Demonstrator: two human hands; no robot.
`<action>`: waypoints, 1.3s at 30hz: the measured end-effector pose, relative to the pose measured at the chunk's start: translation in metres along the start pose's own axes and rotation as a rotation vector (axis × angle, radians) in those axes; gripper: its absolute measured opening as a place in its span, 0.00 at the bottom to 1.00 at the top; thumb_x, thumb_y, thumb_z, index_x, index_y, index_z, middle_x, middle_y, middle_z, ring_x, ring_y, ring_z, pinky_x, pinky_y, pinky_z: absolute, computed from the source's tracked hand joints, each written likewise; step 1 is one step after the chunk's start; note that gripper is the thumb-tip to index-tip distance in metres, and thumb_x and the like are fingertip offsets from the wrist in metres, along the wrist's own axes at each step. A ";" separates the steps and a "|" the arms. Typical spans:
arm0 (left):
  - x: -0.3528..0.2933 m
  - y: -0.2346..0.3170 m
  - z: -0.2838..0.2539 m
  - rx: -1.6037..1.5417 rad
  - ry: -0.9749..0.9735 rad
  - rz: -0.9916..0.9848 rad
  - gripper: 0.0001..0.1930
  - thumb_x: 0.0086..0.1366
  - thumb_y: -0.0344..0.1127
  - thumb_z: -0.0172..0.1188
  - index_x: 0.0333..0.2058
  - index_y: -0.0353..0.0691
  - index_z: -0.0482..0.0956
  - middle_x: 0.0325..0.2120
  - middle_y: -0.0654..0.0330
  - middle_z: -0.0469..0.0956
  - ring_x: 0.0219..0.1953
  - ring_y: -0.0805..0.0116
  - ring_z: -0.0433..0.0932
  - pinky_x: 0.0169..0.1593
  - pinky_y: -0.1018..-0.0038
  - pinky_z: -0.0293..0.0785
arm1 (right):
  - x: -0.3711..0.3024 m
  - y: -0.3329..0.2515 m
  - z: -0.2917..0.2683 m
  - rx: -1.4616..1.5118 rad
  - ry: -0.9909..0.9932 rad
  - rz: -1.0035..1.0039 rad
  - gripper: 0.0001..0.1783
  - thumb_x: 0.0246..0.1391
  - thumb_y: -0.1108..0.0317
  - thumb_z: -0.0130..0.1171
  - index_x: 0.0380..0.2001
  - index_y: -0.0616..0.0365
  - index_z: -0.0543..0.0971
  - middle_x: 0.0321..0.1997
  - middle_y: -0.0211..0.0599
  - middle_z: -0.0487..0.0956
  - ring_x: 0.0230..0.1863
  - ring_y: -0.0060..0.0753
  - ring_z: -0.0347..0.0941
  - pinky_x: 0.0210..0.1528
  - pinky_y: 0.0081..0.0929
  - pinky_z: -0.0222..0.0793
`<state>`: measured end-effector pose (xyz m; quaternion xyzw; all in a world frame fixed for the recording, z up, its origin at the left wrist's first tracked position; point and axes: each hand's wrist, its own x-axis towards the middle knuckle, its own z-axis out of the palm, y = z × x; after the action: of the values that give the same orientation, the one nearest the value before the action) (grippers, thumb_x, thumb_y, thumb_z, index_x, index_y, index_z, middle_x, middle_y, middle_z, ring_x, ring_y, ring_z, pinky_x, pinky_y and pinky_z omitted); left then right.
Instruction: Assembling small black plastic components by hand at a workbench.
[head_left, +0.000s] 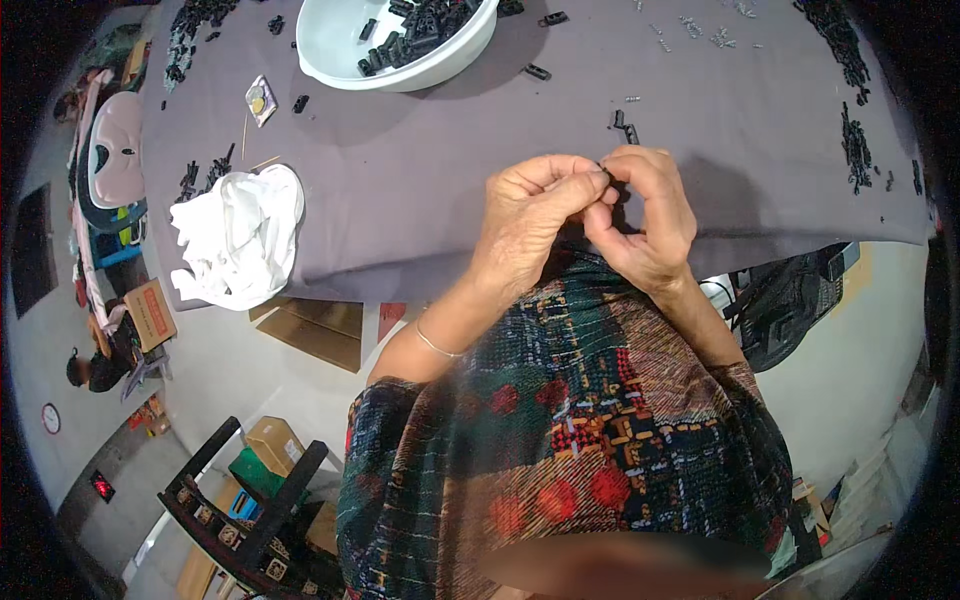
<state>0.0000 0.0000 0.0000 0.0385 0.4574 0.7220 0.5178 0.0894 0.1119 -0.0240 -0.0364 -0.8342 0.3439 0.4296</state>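
Observation:
My left hand [530, 215] and my right hand [655, 220] meet fingertip to fingertip above the table's near edge. Both are closed in a pinch. A speck of something dark shows between the fingertips, too small and covered to name. Just beyond my fingers, small black plastic parts [625, 128] lie on the grey tablecloth [400, 190], with a small metal spring [632, 99] behind them.
A white bowl [430, 78] holding black plastic parts stands at the far side. At left lies a crumpled white cloth [240, 235] near black pieces [205, 175]. More springs [722, 38] and piles of black parts [856, 150] lie at right. A dark chair [235, 520] stands lower left.

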 end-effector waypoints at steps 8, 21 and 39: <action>0.003 0.003 0.000 -0.011 -0.003 0.016 0.06 0.60 0.27 0.55 0.30 0.30 0.77 0.27 0.57 0.78 0.30 0.71 0.75 0.40 0.76 0.73 | 0.012 -0.007 -0.005 -0.250 -0.071 0.005 0.25 0.28 0.76 0.65 0.38 0.62 0.73 0.31 0.37 0.73 0.27 0.38 0.70 0.27 0.29 0.69; 0.002 0.003 0.000 -0.041 0.007 0.005 0.07 0.62 0.31 0.56 0.31 0.31 0.78 0.26 0.60 0.78 0.28 0.76 0.75 0.34 0.82 0.73 | 0.015 -0.009 -0.009 -0.340 -0.173 -0.038 0.23 0.30 0.72 0.67 0.36 0.57 0.74 0.23 0.27 0.71 0.23 0.29 0.70 0.23 0.25 0.70; 0.001 -0.006 -0.006 -0.046 0.038 0.040 0.09 0.66 0.36 0.49 0.37 0.36 0.72 0.32 0.61 0.75 0.32 0.76 0.74 0.36 0.80 0.71 | 0.014 0.009 -0.002 -0.274 -0.100 -0.131 0.17 0.26 0.75 0.64 0.28 0.60 0.74 0.18 0.30 0.69 0.19 0.32 0.67 0.21 0.25 0.65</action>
<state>0.0004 -0.0025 -0.0082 0.0222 0.4494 0.7431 0.4953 0.0801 0.1246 -0.0187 -0.0231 -0.8943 0.1994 0.3999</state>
